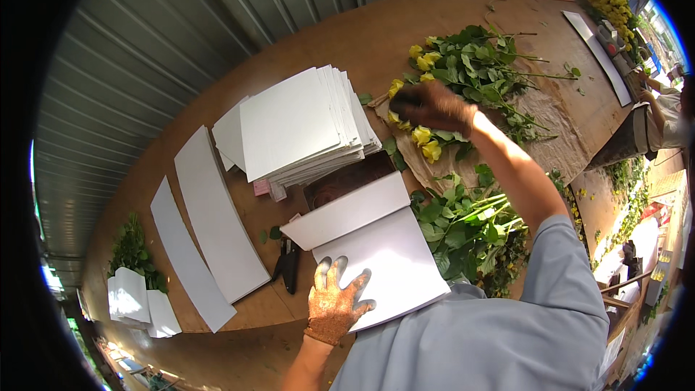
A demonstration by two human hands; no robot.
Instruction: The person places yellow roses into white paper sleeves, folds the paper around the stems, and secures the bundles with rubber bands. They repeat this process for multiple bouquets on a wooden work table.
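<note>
My left hand (334, 300), in an orange-brown glove with dark fingertips, lies with fingers spread on a white sheet (398, 257). The sheet's far end is folded up into a raised flap (351, 210). To the right, my gloved right hand (436, 107) is over the heads of yellow roses (422, 135). Its fingers are bunched and dark, and whether they grip a stem is hidden. These roses, with leafy stems (478, 65) pointing right, lie on a brown cloth (554, 119). More leafy stems (463, 221) lie beside the sheet, near my right arm.
A tall stack of white sheets (293, 127) stands beyond the folded one. Two long white boards (217, 213) lie left, and a black stapler-like tool (287, 266) sits nearby. Wrapped greenery (130, 293) is at the far left. Another person (662, 112) works at the right edge.
</note>
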